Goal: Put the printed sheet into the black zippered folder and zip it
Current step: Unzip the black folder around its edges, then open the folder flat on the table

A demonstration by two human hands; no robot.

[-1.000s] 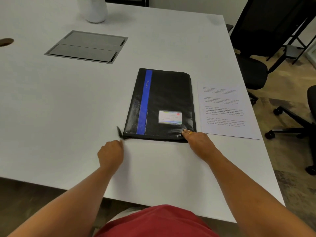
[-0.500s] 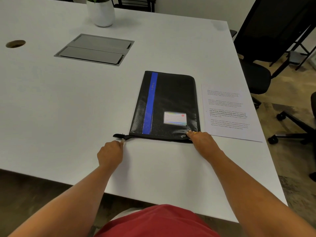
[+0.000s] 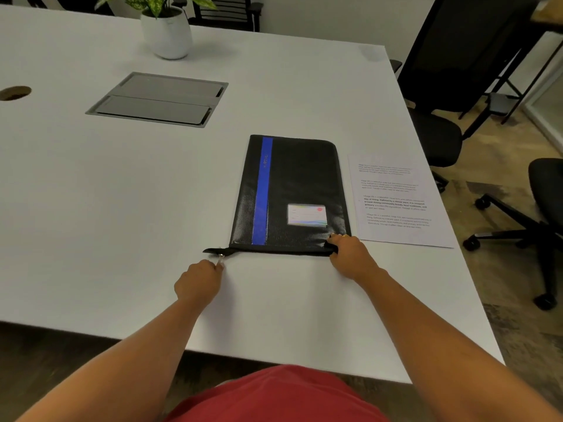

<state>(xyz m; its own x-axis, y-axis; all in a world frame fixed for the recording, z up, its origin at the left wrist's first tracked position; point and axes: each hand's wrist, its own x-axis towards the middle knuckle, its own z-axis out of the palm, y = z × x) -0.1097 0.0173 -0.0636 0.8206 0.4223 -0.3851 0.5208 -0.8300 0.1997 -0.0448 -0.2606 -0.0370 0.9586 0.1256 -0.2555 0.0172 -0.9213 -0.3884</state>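
Bare table left of folder; sheet right.

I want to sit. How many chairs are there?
3: a far chair behind the plant pot, a tall-backed chair beside the table, a wheeled chair at the right edge. More may be hidden.

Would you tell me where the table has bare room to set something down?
Bare tabletop lies left of the black folder, between the grey hatch and the near edge. Crowded at right: folder, printed sheet, left hand, right hand.
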